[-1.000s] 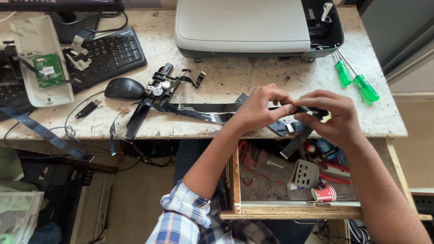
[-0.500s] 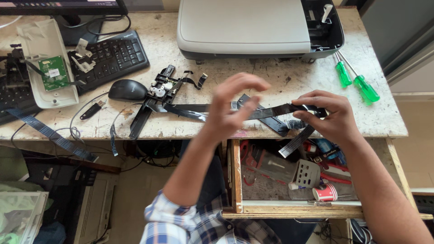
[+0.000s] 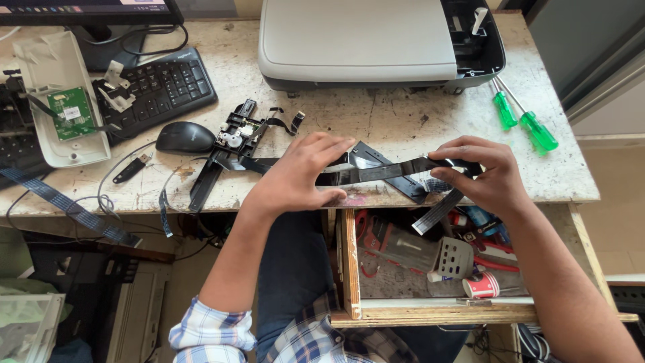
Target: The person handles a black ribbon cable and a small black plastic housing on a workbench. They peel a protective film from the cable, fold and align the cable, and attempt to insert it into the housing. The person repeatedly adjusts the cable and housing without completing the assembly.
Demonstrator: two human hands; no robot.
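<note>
Both hands now share one dark ribbon cable, pulled flat above the front edge of the worn desk. Left hand, which half a second ago hovered open with spread fingers, has come down and pinches the strip's left end. Right hand keeps its pinch on the other end, over the open drawer. Judgement: the strip is under two-handed control, ready for straightening or inspection.

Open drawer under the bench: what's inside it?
The open drawer holds a perforated grey metal piece, a red-and-white tape roll and red-handled tools; the right hand covers its back.
</note>
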